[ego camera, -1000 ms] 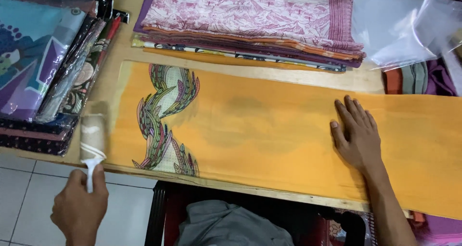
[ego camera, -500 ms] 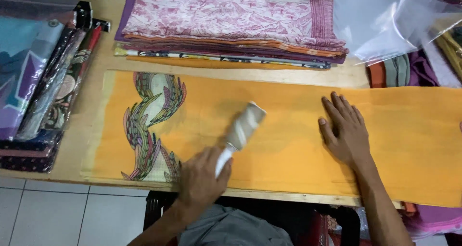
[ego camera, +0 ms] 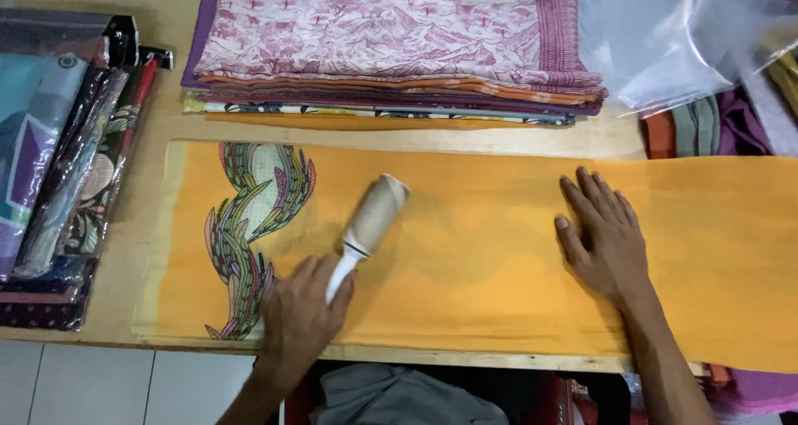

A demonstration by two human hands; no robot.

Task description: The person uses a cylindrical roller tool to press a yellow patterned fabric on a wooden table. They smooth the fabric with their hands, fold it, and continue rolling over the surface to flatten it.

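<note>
Wooden tabletop (ego camera: pixel 125 155) fills the view from the head camera, pale and bare along its left part, with white floor tiles (ego camera: pixel 100 383) showing below its near edge. Across it lies a long orange cloth (ego camera: pixel 482 250), spread flat from the left part of the table to the right edge of the picture, its left end printed with a curling leaf pattern (ego camera: pixel 249 226) in green, purple and cream. Beyond the cloth, toward the far side, sits a stack of folded fabrics (ego camera: pixel 391 51), the top one pink and white with a purple border. At the left edge a pile of wrapped fabrics (ego camera: pixel 58 167) in clear packaging lies just beside the orange cloth, and at the upper right loose clear plastic bags (ego camera: pixel 665 43) rest over more folded cloth. The right hand (ego camera: pixel 603 242) lies flat on the orange cloth, palm down, fingers spread wide, holding nothing and pressing the fabric. The left hand (ego camera: pixel 299 317) is closed around the white handle of a lint roller (ego camera: pixel 370 226), near the table's near edge. The roller's pale drum rests on the orange cloth just right of the leaf pattern, angled up and to the right, well apart from the right hand.
</note>
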